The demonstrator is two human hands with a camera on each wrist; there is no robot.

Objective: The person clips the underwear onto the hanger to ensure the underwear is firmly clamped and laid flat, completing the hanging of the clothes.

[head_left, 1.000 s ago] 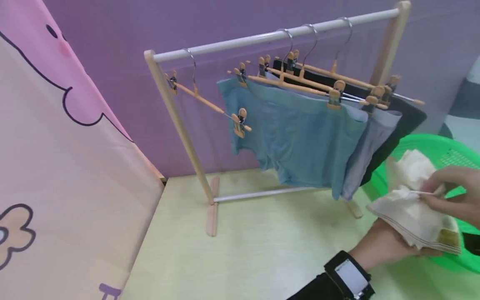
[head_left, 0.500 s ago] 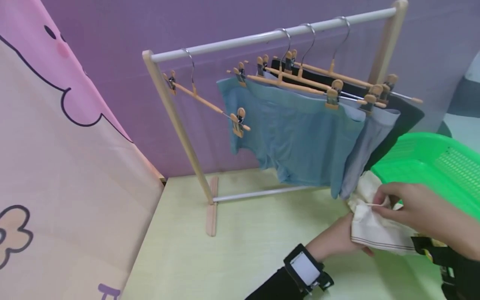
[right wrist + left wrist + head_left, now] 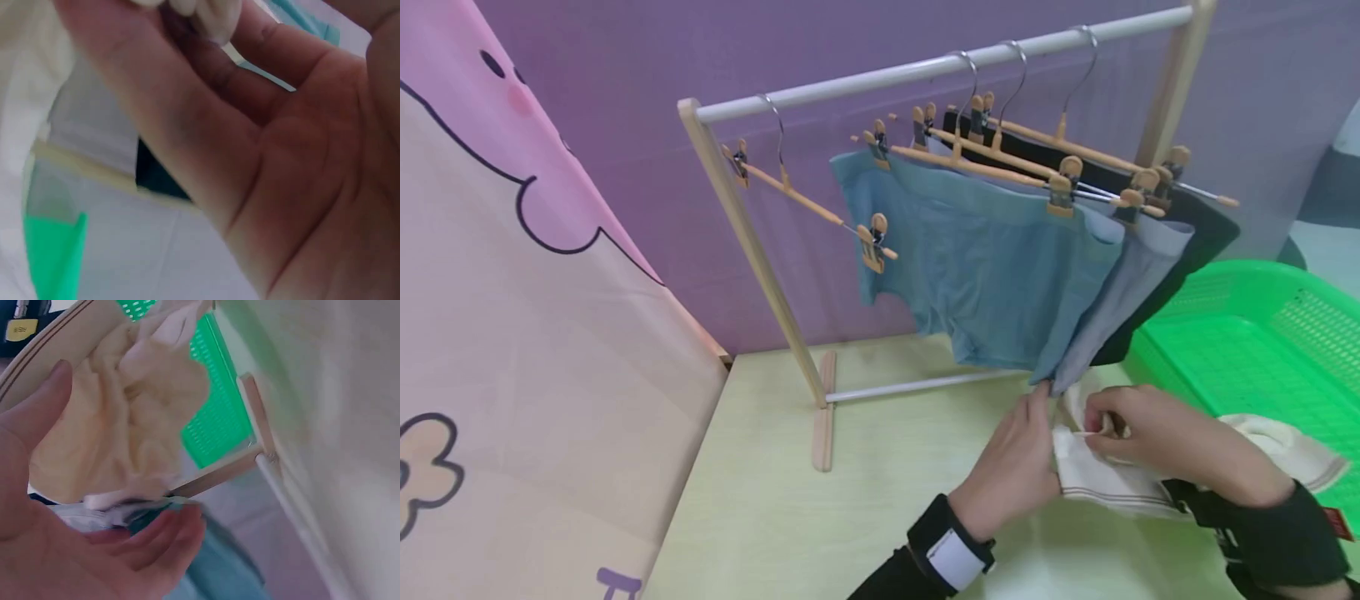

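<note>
My right hand (image 3: 1165, 433) pinches a cream cloth garment (image 3: 1108, 475) with a thin striped edge, beneath the hanging clothes. The left hand (image 3: 1007, 462) is beside it, thumb apart and fingers extended, fingertips at the lower hem of the blue shorts (image 3: 985, 267). In the left wrist view the cream garment (image 3: 125, 412) hangs bunched between thumb and fingers. A further cream striped piece (image 3: 1285, 446) with a red label lies right of my right wrist; whether it joins the held garment is hidden by the arm.
A wooden rack with a white rail (image 3: 925, 71) stands on the pale table (image 3: 760, 517). Grey-lilac shorts (image 3: 1123, 304) and a black garment (image 3: 1198, 242) hang behind the blue shorts. A bare clip hanger (image 3: 805, 200) hangs at left. The green basket (image 3: 1262, 283) stands right.
Both hands have moved left with the cream garment, away from the green basket to below the hanging shorts. The left hand has come out from under the cloth and now touches the shorts' hem.
</note>
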